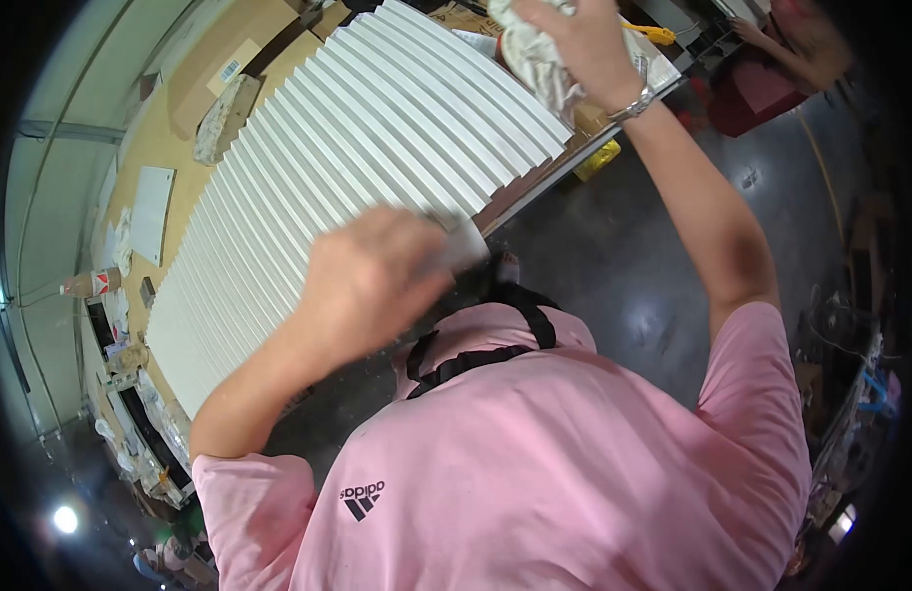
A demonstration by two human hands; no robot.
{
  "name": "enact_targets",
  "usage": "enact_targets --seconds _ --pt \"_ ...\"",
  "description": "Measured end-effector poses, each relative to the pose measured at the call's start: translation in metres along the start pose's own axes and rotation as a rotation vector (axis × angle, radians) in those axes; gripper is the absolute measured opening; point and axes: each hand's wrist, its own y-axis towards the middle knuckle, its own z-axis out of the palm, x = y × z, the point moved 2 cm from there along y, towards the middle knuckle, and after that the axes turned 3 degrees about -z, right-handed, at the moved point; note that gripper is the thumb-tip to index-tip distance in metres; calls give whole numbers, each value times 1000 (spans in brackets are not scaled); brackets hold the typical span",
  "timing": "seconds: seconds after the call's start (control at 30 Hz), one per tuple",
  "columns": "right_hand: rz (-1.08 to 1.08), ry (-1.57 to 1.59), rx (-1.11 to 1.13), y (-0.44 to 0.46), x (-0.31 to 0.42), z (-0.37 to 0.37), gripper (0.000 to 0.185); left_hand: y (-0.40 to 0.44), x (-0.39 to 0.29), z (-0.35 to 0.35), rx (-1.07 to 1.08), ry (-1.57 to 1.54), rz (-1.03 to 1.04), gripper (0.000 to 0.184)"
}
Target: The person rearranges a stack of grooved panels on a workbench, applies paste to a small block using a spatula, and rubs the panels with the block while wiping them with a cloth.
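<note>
Left hand [369, 286] clutches a blurred object [466, 246], right hand [591, 51] a cloth [537, 61]; white strips [362, 128] lie abreast, seemingly for reach.

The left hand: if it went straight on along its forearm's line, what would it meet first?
Probably the long white ridged strips just beyond the left hand, though blur leaves its height above them unclear.
</note>
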Motion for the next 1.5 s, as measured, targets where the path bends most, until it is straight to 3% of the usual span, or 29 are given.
enact_targets --seconds 0.07,0.17,0.27,0.37,0.47,0.6,0.73,0.77,0.83,0.9,1.07,1.13,1.27,1.4,1.5 --pt "-351 -236 -5 -6 -10 22 26 -8 -11 -8 125 -133 6 28" --pt "-119 -478 183 -26 -23 48 49 6 13 -22 -69 -68 -67 30" --pt "261 -335 310 -18 -14 46 48 37 17 -16 -150 46 59 29" --pt "267 -33 345 -17 -32 46 45 64 2 6 -151 149 259 28" --pt "285 -177 360 -16 -19 45 46 85 8 21 -159 348 390 28" --pt "267 -145 296 -10 -31 40 46 90 10 9 -182 287 427 22" --pt "224 -59 -62 -17 -15 0 25 99 5 24 -99 359 549 20" --pt "372 -130 -141 -21 -26 -18 21 103 12 23 -120 292 541 20" --pt "428 135 -261 -41 -58 -54 37 101 10 17 -143 272 526 21" --pt "420 27 -365 -65 -42 -74 30 97 4 15 -156 231 534 25" --pt "727 8 -451 -171 -61 -103 21 106 11 19 -201 232 519 31" --pt "752 -81 -473 -215 -65 -100 19 107 6 18 -192 223 530 31" --pt "846 -485 -311 -286 -62 -90 24 104 9 20 -163 263 530 33" --pt "990 -697 -170 -376 -75 -95 33 98 7 4 -205 210 445 35" --pt "1096 -811 -89 -429 -72 -106 35 89 11 6 -106 190 435 35"
